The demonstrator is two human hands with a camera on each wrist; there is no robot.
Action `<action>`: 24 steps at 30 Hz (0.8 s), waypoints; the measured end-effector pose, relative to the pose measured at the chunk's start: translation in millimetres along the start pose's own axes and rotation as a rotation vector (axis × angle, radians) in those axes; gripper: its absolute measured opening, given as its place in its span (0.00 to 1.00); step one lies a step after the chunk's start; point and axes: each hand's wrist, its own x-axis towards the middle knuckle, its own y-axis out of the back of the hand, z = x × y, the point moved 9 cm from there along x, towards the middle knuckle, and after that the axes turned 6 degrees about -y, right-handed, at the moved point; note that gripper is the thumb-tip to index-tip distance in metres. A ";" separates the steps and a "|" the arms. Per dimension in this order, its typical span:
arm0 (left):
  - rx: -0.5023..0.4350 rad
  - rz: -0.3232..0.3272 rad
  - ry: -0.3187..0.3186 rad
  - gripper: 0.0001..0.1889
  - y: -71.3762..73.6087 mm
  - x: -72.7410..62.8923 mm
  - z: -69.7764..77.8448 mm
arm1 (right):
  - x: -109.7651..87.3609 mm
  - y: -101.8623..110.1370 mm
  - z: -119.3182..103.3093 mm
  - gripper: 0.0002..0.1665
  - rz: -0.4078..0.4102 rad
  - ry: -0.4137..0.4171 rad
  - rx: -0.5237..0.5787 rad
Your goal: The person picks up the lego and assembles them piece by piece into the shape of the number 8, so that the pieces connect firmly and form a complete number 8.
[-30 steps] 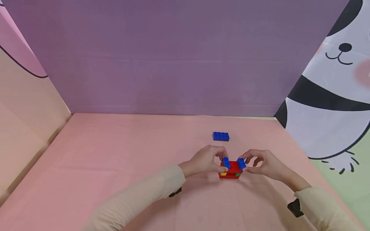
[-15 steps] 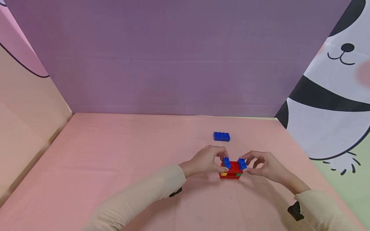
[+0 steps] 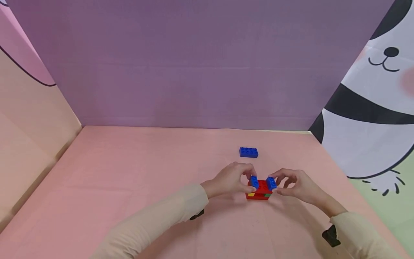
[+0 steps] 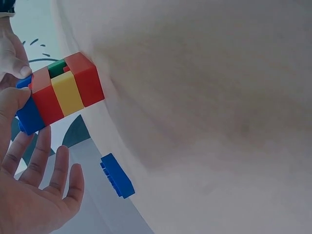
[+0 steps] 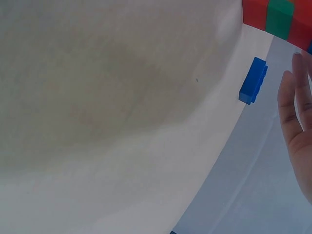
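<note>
A small stack of toy bricks stands on the pink surface. Its upper red brick (image 3: 263, 186) and lower red brick (image 4: 87, 80) sandwich a yellow brick (image 4: 67, 93) at the left end and a green brick (image 5: 280, 18) at the right. Across the left end on top lies a small blue brick (image 3: 254, 182), pinched between thumb and fingers of my left hand (image 3: 233, 178). My right hand (image 3: 297, 184) pinches a matching blue brick (image 3: 271, 183) at the right end. In the right wrist view, those right fingertips are partly cut off by the frame edge.
Behind the stack lies a longer loose blue brick (image 3: 248, 152), studs up. A purple wall (image 3: 194, 72) closes off the back of the pink surface (image 3: 145, 162). A panda-printed panel (image 3: 372, 144) borders it on the right, a beige panel (image 3: 29, 133) on the left.
</note>
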 end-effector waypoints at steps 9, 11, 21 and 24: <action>0.015 -0.012 0.003 0.15 -1.0 2.4 2.3 | -2.1 -0.6 -5.0 0.22 -0.022 0.000 0.003; 0.014 -0.015 0.012 0.15 -0.2 2.1 1.6 | -0.8 -1.1 -6.3 0.21 -0.030 0.002 0.007; 0.026 -0.020 0.029 0.14 -0.3 2.4 1.0 | 2.1 -1.8 -1.0 0.25 -0.064 -0.007 0.019; 0.025 -0.020 0.030 0.14 -0.3 2.7 1.2 | 1.9 -0.5 1.0 0.25 -0.064 -0.011 0.023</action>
